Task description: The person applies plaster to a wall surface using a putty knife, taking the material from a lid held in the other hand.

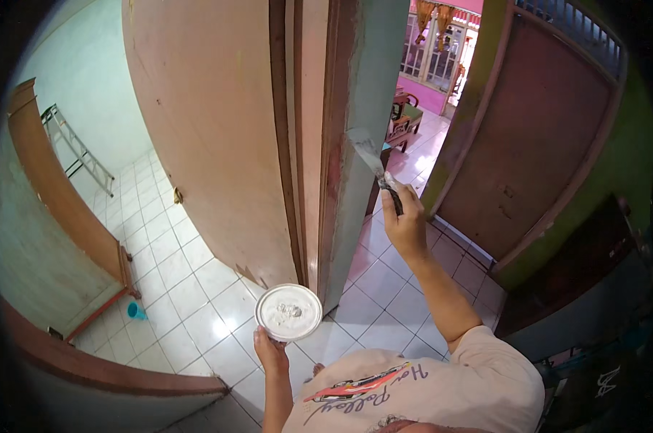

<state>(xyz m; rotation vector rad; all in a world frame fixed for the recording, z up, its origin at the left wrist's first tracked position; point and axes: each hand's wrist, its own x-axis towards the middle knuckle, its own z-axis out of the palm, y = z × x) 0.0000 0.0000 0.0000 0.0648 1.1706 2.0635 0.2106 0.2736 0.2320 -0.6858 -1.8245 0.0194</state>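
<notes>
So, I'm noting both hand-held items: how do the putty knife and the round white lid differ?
The putty knife is slender with a dark handle; the round white lid is broad and shallow. The putty knife is in the right hand, up at the pale blue wall; the round white lid is in the left hand, lower down. Both carry whitish paste.

Putty knife (374,160): clock centre here, up against the wall end (373,65), right hand (407,220) at its 5
Container (259,309): 7 o'clock, paste (290,311) in it, left hand (270,352) at its lower rim
Door panel (204,130): 9ish, ladder (82,154) further out same way
Cup (133,311): roughly 8, on the floor (168,252)
Chair (412,115): 1–2, room behind, window (431,58) past it
Right-hand door (525,137): pretty much 3
</notes>
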